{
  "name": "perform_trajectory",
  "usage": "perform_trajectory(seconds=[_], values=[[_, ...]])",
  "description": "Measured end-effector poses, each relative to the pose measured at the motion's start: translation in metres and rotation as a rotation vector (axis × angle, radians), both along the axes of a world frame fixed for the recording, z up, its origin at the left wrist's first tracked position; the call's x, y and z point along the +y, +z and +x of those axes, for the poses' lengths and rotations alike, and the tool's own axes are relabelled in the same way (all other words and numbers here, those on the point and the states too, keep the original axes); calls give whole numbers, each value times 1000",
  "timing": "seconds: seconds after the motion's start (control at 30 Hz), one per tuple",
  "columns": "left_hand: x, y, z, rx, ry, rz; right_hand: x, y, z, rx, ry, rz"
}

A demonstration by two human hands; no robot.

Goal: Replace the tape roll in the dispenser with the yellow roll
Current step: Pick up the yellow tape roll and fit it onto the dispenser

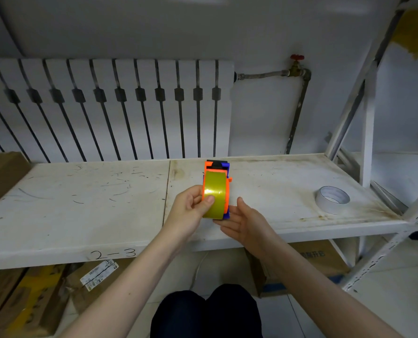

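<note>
The yellow roll (216, 191) sits inside the orange and blue dispenser (217, 166), held upright above the front of the white shelf (93, 203). My left hand (189, 211) grips the dispenser's left side, thumb pressed on the yellow tape. My right hand (245, 222) cups the dispenser from below and from the right, fingers under its blue base. A white tape roll (333, 199) lies flat on the shelf to the right, apart from both hands.
A white radiator (105, 106) and a pipe with a red valve (297, 67) stand behind the shelf. The shelf's upright frame (369, 118) rises at the right. Cardboard boxes (32, 301) lie under the shelf. My knees (208, 311) are below.
</note>
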State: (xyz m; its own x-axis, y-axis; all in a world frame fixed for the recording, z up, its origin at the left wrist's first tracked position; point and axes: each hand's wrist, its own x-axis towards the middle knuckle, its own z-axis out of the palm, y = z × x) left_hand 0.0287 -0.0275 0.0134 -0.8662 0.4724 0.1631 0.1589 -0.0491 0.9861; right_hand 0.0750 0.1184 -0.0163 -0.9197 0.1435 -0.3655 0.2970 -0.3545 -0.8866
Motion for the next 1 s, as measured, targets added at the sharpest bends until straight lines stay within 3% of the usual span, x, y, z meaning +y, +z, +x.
perform_trajectory(seconds=[0.2,0.37,0.53,0.63,0.7,0.77,0.83,1.0], values=[[-4,-8,-5,177,-116,-155,6,0,1,-34,105,62],[-3,-19,-8,182,-185,-252,11,-12,1,37,62,-17],[5,-24,-10,108,-123,-161,12,-20,-5,70,85,-11],[4,-29,-17,106,-84,-152,16,-16,-6,-11,151,164],[1,-34,-22,117,-74,-191,19,-11,-9,-4,48,384],[-2,-41,-27,108,-63,-231,23,-7,-10,125,-142,663],[-2,-47,-29,92,-77,-263,23,-3,-13,283,-202,884],[0,-56,-30,105,-156,-322,13,-5,-21,341,-70,1055]])
